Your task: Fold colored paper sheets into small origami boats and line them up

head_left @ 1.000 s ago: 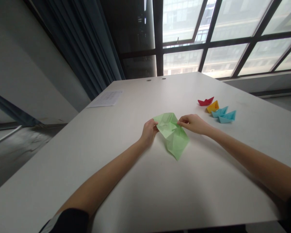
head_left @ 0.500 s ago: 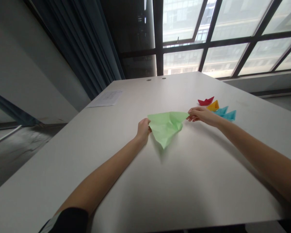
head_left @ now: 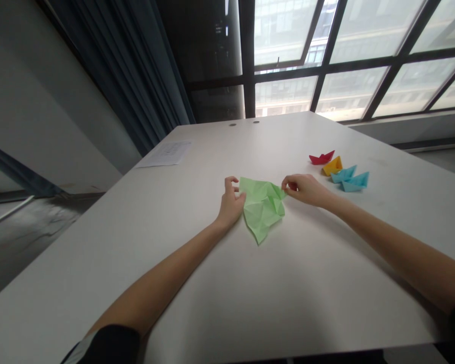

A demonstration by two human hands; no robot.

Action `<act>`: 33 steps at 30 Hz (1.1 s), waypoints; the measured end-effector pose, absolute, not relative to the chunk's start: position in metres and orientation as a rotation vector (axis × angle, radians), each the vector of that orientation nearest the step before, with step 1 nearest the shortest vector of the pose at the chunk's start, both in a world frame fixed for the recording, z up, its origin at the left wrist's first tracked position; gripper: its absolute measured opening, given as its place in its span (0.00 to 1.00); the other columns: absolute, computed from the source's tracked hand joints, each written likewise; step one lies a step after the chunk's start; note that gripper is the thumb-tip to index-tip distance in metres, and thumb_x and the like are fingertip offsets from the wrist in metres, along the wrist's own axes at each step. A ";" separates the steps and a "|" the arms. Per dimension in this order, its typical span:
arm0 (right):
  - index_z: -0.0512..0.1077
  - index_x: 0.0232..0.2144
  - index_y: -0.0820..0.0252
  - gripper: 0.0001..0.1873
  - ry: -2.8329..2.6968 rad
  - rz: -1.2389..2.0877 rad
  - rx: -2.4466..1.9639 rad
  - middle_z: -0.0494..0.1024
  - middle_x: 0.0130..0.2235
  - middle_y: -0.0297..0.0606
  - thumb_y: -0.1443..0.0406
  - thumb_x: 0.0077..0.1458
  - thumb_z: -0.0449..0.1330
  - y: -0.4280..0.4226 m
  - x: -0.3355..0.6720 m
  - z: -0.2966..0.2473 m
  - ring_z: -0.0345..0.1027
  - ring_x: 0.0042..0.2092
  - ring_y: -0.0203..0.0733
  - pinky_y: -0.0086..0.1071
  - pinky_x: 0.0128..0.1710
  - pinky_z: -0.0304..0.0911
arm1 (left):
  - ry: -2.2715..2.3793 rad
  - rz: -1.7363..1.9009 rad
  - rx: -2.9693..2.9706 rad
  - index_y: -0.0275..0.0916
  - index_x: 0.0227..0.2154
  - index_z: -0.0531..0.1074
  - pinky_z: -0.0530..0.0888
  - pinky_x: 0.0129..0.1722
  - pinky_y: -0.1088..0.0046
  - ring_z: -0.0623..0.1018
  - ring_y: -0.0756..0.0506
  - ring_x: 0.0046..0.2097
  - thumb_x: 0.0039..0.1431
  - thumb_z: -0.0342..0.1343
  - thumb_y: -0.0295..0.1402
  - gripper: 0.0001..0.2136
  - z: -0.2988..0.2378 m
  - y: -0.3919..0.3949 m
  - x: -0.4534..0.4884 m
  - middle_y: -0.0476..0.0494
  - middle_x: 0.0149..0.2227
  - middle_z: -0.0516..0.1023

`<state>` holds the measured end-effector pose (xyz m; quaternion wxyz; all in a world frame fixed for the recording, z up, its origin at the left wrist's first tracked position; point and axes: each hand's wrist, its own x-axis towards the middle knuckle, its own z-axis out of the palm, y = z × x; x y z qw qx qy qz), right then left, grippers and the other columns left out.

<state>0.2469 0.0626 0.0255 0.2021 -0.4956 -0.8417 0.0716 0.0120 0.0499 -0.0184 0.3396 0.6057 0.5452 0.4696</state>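
A creased sheet of light green paper [head_left: 263, 205] lies partly raised on the white table, one pointed corner toward me. At its left edge is my left hand [head_left: 232, 199], open, with the thumb touching the paper and the fingers curled apart from it. My right hand [head_left: 303, 188] pinches the paper's right corner between thumb and fingertips. Folds cross the middle and right side of the sheet.
Folded paper boats stand right of my right hand: a red boat [head_left: 322, 158], a yellow boat [head_left: 332, 166] and two blue boats [head_left: 355, 182]. A printed sheet [head_left: 166, 154] lies at the table's far left edge. Windows stand beyond the table [head_left: 220, 283].
The green paper has come down and is less stretched, its creases showing more. My left hand has loosened its pinch and spread its fingers. My right hand has shifted slightly left and lower.
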 end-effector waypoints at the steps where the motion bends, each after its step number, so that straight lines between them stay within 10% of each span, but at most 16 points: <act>1: 0.73 0.29 0.59 0.10 -2.390 0.201 -1.366 0.71 0.23 0.32 0.68 0.46 0.52 0.060 0.243 0.028 0.62 0.26 0.34 0.27 0.29 0.54 | 1.410 1.230 1.692 0.44 0.42 0.60 0.66 0.28 0.79 0.68 0.55 0.25 0.50 0.49 0.25 0.15 -0.017 0.049 0.012 0.51 0.36 0.69; 6: 0.76 0.32 0.58 0.18 -2.473 0.200 -1.432 0.74 0.25 0.36 0.58 0.55 0.48 0.051 0.233 0.033 0.64 0.26 0.36 0.29 0.28 0.54 | 1.427 1.046 2.006 0.37 0.27 0.74 0.65 0.30 0.76 0.65 0.53 0.26 0.50 0.48 0.23 0.10 -0.009 0.047 0.014 0.47 0.31 0.70; 13: 0.73 0.38 0.55 0.17 -2.468 0.216 -1.505 0.77 0.29 0.34 0.54 0.52 0.53 0.052 0.233 0.025 0.68 0.29 0.38 0.29 0.29 0.56 | 1.394 1.008 1.900 0.34 0.47 0.70 0.66 0.28 0.76 0.66 0.53 0.26 0.48 0.55 0.29 0.20 -0.011 0.045 0.016 0.45 0.34 0.74; 33: 0.59 0.40 0.56 0.14 -1.894 0.613 -1.184 0.69 0.31 0.32 0.66 0.48 0.54 0.062 0.249 0.027 0.65 0.31 0.36 0.31 0.32 0.62 | 1.360 1.131 1.515 0.33 0.57 0.58 0.66 0.25 0.78 0.65 0.55 0.23 0.43 0.57 0.28 0.34 -0.025 0.047 0.018 0.44 0.35 0.72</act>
